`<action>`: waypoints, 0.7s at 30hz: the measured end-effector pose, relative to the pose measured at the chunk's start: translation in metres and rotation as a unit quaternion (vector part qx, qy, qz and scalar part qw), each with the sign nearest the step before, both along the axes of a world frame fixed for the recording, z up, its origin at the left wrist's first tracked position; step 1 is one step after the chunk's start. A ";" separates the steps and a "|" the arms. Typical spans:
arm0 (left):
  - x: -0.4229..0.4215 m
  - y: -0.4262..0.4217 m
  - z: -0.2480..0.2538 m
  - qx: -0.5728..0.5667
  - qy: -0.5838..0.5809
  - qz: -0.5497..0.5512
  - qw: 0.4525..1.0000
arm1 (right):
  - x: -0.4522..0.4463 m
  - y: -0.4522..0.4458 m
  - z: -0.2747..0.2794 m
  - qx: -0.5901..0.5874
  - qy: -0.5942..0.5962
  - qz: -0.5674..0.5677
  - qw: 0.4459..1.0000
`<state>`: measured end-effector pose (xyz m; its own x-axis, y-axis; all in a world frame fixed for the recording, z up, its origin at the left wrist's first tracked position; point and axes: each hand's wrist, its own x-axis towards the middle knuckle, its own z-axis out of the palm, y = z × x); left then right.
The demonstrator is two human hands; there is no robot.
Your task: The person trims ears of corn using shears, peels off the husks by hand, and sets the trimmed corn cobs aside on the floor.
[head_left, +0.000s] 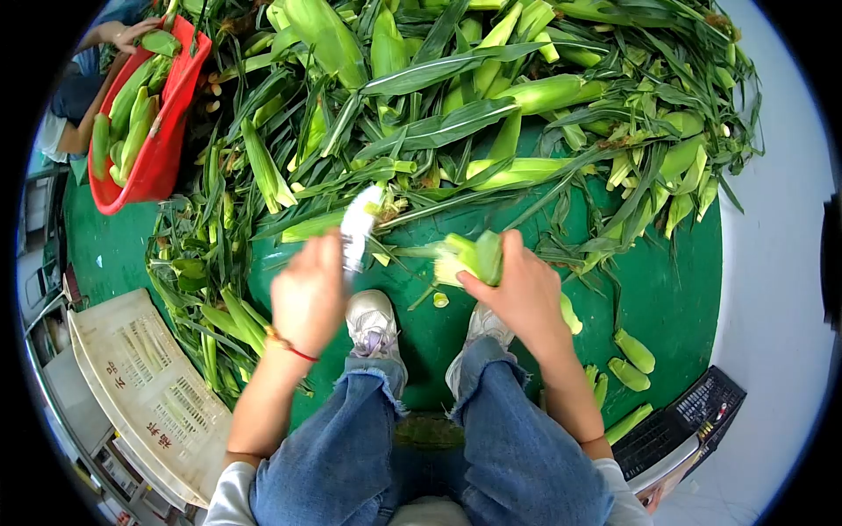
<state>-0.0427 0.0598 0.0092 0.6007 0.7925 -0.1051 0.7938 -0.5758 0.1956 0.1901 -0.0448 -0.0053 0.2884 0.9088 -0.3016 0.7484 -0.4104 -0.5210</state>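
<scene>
Right fingers (515,252) clamp a corn ear (488,257) mid-frame; left fingers (328,252) grip a blurred knife (358,223). I judge the ear firm, light, slippery: best held mid-length.

Cream crate (149,381) sits left, black crate (693,414) right.

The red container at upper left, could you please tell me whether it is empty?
Not empty: the red container holds several green corn ears.
</scene>
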 end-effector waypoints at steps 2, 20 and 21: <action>-0.010 0.009 0.005 -0.104 -0.047 0.015 0.993 | 0.009 -0.005 0.002 -0.021 0.056 -0.030 0.998; 0.042 -0.010 -0.014 -0.505 -0.492 0.142 0.695 | -0.032 0.014 -0.032 0.151 0.532 -0.033 0.832; 0.041 -0.012 -0.018 -0.469 -0.491 0.135 0.721 | -0.032 0.012 -0.033 0.144 0.539 -0.046 0.829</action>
<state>-0.0016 0.0474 -0.0088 0.5883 0.7511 -0.2997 0.0651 0.3254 0.9433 0.1578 -0.0332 -0.0381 0.0645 0.9769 -0.2036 -0.2426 -0.1825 -0.9528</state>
